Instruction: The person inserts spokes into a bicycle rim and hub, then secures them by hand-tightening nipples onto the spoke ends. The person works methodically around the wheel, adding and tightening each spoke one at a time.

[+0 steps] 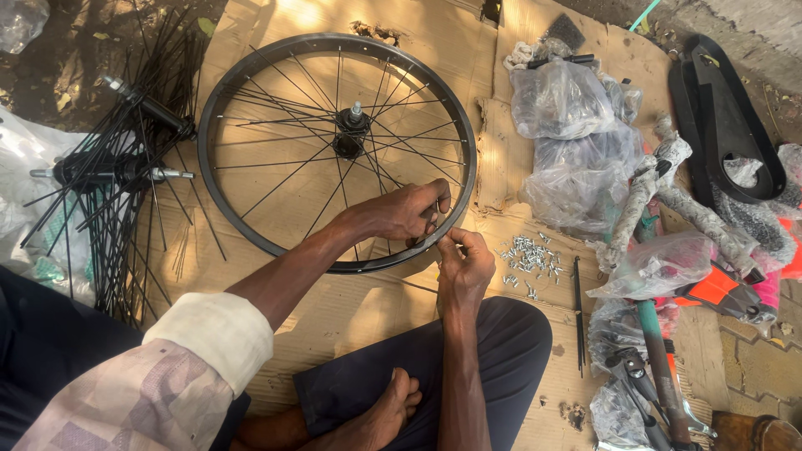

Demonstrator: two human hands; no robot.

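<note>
The bicycle wheel (pixel 337 150) lies flat on cardboard (pixel 518 33), axle up; left hand (pixel 405 213) and right hand (pixel 464 263) both pinch its near rim.

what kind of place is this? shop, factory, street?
Likely an informal ground-level bicycle repair or assembly spot, probably outdoors. Both hands, left hand and right hand, work at a spoked wheel rim lying on flattened cardboard, beside loose spoke nipples and bagged parts.

Packaging: clear plastic bags, no labels or screens.
I see crumpled clear bags (pixel 576 142) piled right of the wheel; another clear bag (pixel 18 21) top left.
</note>
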